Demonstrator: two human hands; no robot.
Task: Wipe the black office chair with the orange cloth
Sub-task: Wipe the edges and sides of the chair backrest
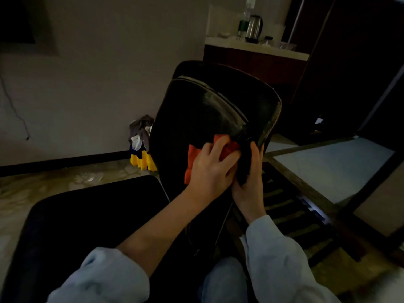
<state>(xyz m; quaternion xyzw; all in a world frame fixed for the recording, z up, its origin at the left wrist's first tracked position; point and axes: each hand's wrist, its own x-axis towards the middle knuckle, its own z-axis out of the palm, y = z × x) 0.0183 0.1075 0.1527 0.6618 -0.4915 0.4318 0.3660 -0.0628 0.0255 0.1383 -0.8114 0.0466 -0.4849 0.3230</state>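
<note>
Head view, dim room: the black office chair (207, 110) stands at centre frame, its backrest tilted and rising toward 12 o'clock, its seat (98, 215) spreading out toward 8 o'clock. The orange cloth (193, 157) lies against the lower backrest, just past centre toward 5 o'clock. The left hand (211, 171) covers most of it, fingers curled over the fabric in a closed grip, so only the cloth's edges show at the hand's 9 and 12 o'clock sides. Just beside it at 3 o'clock, the right hand (251, 182) grips the backrest's side edge, thumb up along the front; its fingers go behind the edge and are hidden. Both arms wear pale sleeves, cut off by the bottom border.

At 1 o'clock a light surface (273, 50) carries a steel kettle (253, 28) and, touching or just behind it, a clear bottle (243, 22) with a green label too blurred to read; its top is cut off. Small items beside them are too dark to make out. At 9 o'clock from the chair, a heap of clothes (141, 132) sits on something yellow (143, 161), partly hidden by the backrest. A cable (15, 110) hangs on the wall at far 9 o'clock.
</note>
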